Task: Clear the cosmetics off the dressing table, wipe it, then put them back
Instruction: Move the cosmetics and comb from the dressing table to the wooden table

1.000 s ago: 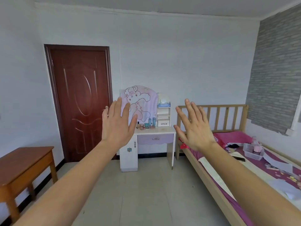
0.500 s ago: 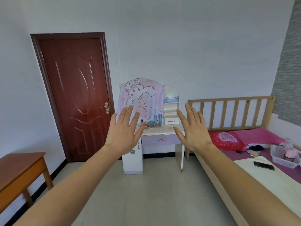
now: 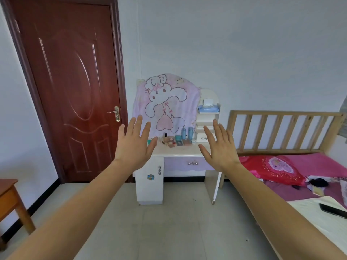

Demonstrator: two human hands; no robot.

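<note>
Closer to table (image 3: 180, 153) than before. Left hand (image 3: 134, 145), right hand (image 3: 218, 147) raised, fingers spread, empty. Cosmetics (image 3: 178, 139) straight ahead along table's back edge, between hands, out of reach.

Ahead of you a white bench (image 3: 180, 151) with a lilac drawer stands on the grey tiled floor (image 3: 169, 231). Along the back of its top you see tall light-blue bottles (image 3: 190, 132) side by side. A teal jar (image 3: 178, 137) sits just left of them, then a small dark-capped bottle (image 3: 165, 135), with flat palettes (image 3: 179, 143) in front. A blue pack of wipes (image 3: 208, 109) lies on the bench's white side shelf (image 3: 208, 113). To your right, the wooden-framed bed (image 3: 319, 162) carries a red patterned pillow (image 3: 272, 169). A black phone (image 3: 333, 211) lies on a cream blanket (image 3: 319, 220).
</note>
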